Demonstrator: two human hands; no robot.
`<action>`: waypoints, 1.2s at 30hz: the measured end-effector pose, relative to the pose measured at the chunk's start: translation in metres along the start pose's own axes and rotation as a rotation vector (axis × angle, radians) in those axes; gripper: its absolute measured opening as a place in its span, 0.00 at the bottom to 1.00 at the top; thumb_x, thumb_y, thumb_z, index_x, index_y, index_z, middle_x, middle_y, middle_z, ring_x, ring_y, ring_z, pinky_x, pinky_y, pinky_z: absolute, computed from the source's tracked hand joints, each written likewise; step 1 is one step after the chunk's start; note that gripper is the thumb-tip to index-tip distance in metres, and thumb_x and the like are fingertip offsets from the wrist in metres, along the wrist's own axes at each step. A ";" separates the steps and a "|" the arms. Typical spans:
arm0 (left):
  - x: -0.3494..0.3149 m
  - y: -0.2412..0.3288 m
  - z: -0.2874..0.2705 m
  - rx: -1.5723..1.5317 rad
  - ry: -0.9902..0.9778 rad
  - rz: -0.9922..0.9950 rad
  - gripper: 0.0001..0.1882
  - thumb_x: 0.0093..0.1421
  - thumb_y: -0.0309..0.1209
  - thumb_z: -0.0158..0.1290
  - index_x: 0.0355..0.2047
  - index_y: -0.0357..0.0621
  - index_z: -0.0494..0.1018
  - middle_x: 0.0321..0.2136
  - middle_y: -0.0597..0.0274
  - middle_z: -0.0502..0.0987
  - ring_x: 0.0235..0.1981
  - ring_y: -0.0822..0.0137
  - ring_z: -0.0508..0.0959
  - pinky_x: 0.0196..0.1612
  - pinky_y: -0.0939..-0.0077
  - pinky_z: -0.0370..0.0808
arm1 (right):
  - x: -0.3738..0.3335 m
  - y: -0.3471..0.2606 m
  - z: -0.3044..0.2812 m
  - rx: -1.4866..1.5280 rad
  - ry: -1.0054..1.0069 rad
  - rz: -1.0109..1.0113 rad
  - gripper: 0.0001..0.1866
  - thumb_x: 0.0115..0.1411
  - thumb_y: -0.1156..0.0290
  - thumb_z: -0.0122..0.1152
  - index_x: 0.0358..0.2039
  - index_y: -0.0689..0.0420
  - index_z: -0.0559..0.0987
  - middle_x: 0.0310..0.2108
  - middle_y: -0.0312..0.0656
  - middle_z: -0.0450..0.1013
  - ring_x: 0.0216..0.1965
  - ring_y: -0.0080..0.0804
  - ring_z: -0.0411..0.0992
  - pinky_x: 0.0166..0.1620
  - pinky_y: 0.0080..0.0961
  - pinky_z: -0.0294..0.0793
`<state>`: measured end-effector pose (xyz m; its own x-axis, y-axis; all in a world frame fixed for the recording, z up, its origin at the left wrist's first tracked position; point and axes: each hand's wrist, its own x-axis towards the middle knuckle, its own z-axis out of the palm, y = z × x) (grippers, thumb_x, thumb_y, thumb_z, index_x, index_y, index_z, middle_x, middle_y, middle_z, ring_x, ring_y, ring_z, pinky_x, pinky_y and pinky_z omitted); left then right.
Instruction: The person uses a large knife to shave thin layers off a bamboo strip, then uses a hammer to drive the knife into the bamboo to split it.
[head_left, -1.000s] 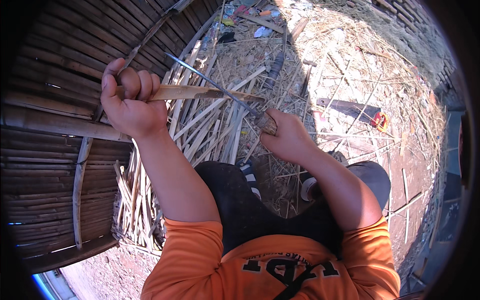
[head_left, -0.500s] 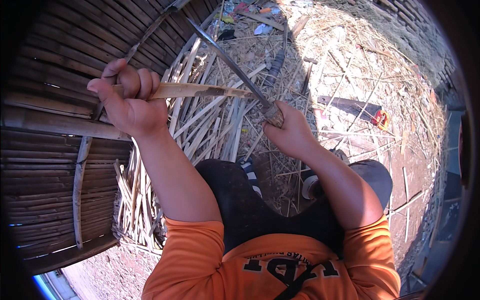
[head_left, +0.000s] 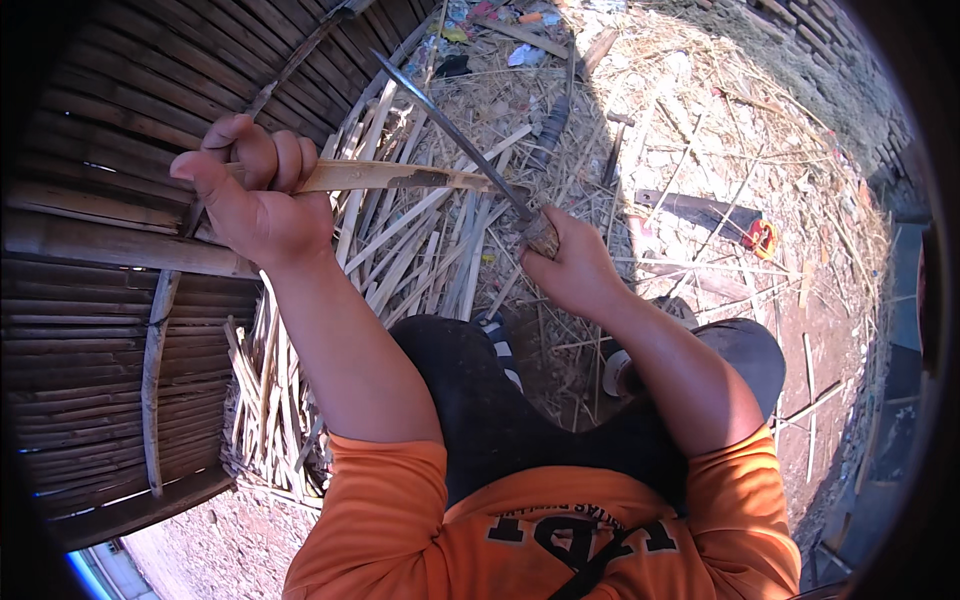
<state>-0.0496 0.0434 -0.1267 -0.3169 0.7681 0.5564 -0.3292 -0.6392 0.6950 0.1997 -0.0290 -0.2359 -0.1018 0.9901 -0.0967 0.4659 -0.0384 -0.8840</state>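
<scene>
My left hand (head_left: 262,190) is closed round one end of a flat bamboo strip (head_left: 375,177), thumb and forefinger pointing out past it. The strip runs level to the right and carries a dark patch along its middle. In my right hand (head_left: 575,255) is the wooden handle (head_left: 541,236) of a machete-like knife; its long narrow blade (head_left: 450,130) slants up to the far left. Close to the handle, the blade crosses the strip near its right end. Whether the edge bites into the bamboo I cannot tell.
Many split bamboo strips (head_left: 380,240) lie heaped beside the slatted bamboo wall (head_left: 90,330) on my left. A hand saw (head_left: 700,212) with an orange handle rests on the ground to the right. A dark-handled tool (head_left: 549,130) and a hammer-like tool (head_left: 614,150) lie ahead among shavings.
My right hand and the knife have shifted slightly left along the bamboo strip. The left hand, still gripping the strip, has barely moved.
</scene>
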 end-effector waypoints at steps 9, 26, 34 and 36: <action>0.008 -0.009 0.026 -0.052 -0.214 0.001 0.32 0.64 0.62 0.51 0.40 0.40 0.75 0.16 0.76 0.49 0.16 0.78 0.48 0.24 0.75 0.48 | 0.019 0.053 -0.004 -0.175 -0.049 -0.046 0.22 0.52 0.67 0.65 0.46 0.66 0.77 0.33 0.62 0.78 0.40 0.59 0.78 0.44 0.46 0.77; 0.010 -0.016 0.042 -0.206 -0.398 -0.048 0.36 0.65 0.64 0.46 0.43 0.39 0.77 0.15 0.78 0.50 0.15 0.79 0.48 0.22 0.76 0.49 | 0.006 0.022 -0.004 -0.085 0.007 -0.025 0.23 0.55 0.68 0.67 0.48 0.65 0.73 0.29 0.51 0.77 0.31 0.42 0.77 0.38 0.36 0.75; -0.003 -0.010 0.058 -0.043 -0.406 -0.080 0.41 0.57 0.72 0.47 0.43 0.43 0.77 0.14 0.79 0.48 0.15 0.79 0.46 0.22 0.77 0.46 | 0.025 0.100 0.002 -0.025 -0.026 0.317 0.25 0.54 0.66 0.64 0.50 0.68 0.75 0.33 0.59 0.79 0.40 0.52 0.80 0.46 0.42 0.77; 0.000 -0.012 0.060 -0.028 -0.372 -0.050 0.42 0.57 0.73 0.46 0.43 0.43 0.78 0.14 0.78 0.48 0.15 0.79 0.46 0.22 0.77 0.46 | 0.025 0.084 0.002 0.004 0.076 0.303 0.24 0.55 0.66 0.64 0.49 0.68 0.76 0.32 0.58 0.79 0.39 0.51 0.80 0.46 0.42 0.77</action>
<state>0.0072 0.0527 -0.1078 0.0437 0.7561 0.6530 -0.3621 -0.5972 0.7157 0.2342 -0.0073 -0.3137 0.1073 0.9407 -0.3219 0.4615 -0.3339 -0.8219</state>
